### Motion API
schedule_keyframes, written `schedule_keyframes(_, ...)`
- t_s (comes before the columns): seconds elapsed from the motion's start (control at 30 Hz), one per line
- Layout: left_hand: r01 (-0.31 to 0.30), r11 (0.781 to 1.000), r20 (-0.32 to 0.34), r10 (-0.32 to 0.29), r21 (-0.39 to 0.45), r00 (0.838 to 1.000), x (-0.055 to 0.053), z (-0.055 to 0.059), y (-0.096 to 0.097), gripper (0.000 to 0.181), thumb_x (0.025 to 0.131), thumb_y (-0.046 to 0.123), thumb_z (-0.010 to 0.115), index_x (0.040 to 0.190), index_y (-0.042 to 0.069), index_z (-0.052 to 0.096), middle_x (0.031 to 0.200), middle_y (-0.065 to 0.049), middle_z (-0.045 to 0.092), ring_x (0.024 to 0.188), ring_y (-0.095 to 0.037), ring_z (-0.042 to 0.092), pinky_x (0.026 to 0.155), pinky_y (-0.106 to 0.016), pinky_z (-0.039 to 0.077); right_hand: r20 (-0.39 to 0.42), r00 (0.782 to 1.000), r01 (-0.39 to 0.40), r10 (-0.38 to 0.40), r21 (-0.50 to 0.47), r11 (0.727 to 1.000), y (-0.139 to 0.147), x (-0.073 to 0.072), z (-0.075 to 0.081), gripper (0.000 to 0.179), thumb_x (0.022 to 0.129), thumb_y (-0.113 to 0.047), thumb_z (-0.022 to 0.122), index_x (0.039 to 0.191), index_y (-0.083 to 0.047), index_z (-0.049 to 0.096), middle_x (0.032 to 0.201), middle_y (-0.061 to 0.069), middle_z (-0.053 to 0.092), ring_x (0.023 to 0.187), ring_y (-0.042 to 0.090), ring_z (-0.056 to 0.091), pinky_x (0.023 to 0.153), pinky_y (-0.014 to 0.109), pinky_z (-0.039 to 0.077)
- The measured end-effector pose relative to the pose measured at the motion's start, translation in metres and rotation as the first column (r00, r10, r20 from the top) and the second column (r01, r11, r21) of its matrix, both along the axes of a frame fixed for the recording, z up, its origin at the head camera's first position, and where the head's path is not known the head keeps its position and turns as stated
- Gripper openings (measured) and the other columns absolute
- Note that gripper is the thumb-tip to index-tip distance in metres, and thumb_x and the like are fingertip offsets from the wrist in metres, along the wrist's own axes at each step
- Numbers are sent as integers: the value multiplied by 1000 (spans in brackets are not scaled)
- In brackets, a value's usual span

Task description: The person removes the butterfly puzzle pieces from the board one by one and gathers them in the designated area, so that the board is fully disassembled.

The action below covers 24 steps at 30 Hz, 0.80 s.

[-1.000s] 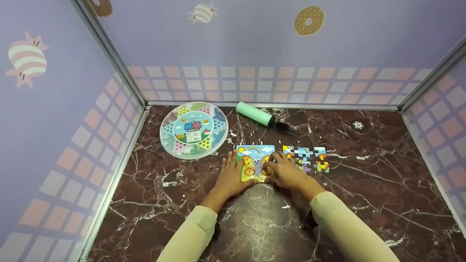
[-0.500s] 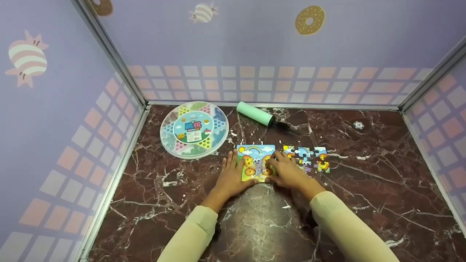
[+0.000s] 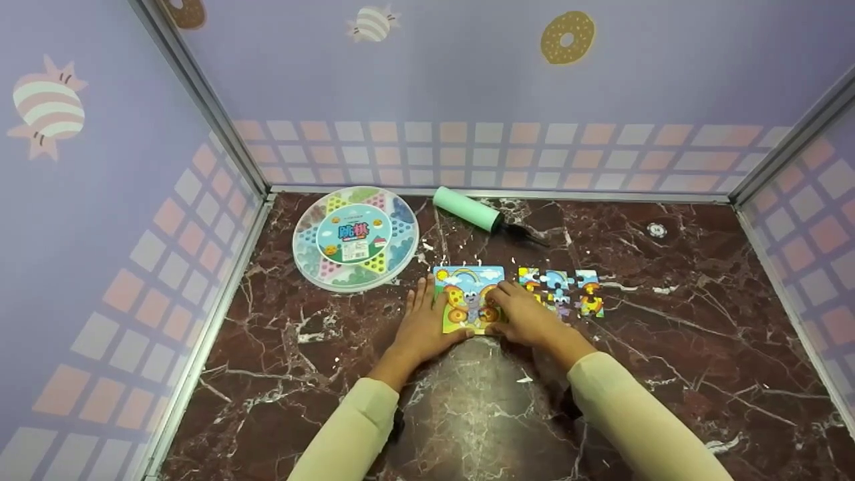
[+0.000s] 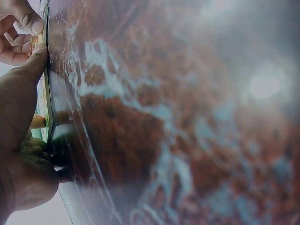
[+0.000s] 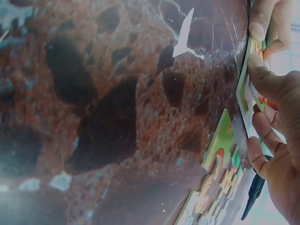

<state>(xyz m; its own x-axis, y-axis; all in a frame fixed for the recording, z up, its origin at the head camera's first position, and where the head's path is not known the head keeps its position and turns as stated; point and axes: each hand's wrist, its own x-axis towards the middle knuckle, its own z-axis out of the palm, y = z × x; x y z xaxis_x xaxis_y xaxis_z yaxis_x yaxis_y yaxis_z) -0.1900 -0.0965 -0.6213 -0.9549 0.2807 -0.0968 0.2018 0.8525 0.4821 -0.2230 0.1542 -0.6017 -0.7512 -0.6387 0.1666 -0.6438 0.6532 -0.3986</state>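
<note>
A small square puzzle board with a butterfly, sun and rainbow picture lies on the dark marble-patterned surface. My left hand rests along its left side, fingers stretched out and thumb at the near edge. My right hand grips the right side, with bent fingers over the picture and the thumb by the near edge. In the right wrist view, that hand's fingertips lie along the board's edge. Just right of it, several jigsaw puzzle pieces with similar pictures lie close together, partly hidden by the right hand.
A round Chinese checkers set lies at the back left. Behind the board is a mint green hand pump with a black end. A small white round disc lies at the far right. Purple panels stand on three sides.
The right hand's fingertips have shifted slightly over the right part of the board, uncovering a little more of the picture's middle. The left hand and the pieces stay in place.
</note>
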Motion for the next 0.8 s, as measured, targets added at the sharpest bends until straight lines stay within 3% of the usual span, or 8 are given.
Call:
schedule_keyframes(0.23, 2, 1000, 8, -2, -7, 1000, 0, 2, 0, 104, 98, 70, 71, 169, 3, 39, 185, -27, 5, 174, -43, 4, 142, -59, 8, -35, 999, -32, 34, 59, 998, -2, 2, 5, 44, 89, -23, 93, 124, -4, 74, 113, 13, 66, 102, 35, 62, 91, 55, 57)
schedule_keyframes(0.37, 13, 1000, 7, -13, -13, 1000, 0, 3, 0, 105, 98, 71, 70, 171, 3, 36, 185, -28, 5, 174, -44, 4, 142, -59, 7, -7, 999, -33, 34, 99, 995, -2, 5, 9, 44, 94, -23, 89, 131, -4, 75, 114, 13, 63, 102, 34, 57, 89, 55, 56)
schedule_keyframes(0.6, 15, 1000, 0, -15, -19, 1000, 1, 4, 0, 105, 98, 71, 70, 171, 3, 36, 184, -29, 6, 174, -45, 5, 141, -60, 9, 10, 1000, -15, 14, 147, 989, -1, 10, 11, 38, 98, -24, 84, 133, -12, 75, 119, 13, 62, 108, 36, 56, 96, 63, 55)
schedule_keyframes(0.8, 14, 999, -6, -14, -29, 1000, 0, 0, 0, 104, 98, 71, 70, 170, 3, 38, 184, -29, 7, 174, -45, 6, 141, -60, 10, -20, 1000, 1, 3, 176, 984, 1, 11, 8, 48, 101, -26, 81, 142, -5, 68, 127, 18, 62, 116, 40, 58, 102, 64, 54)
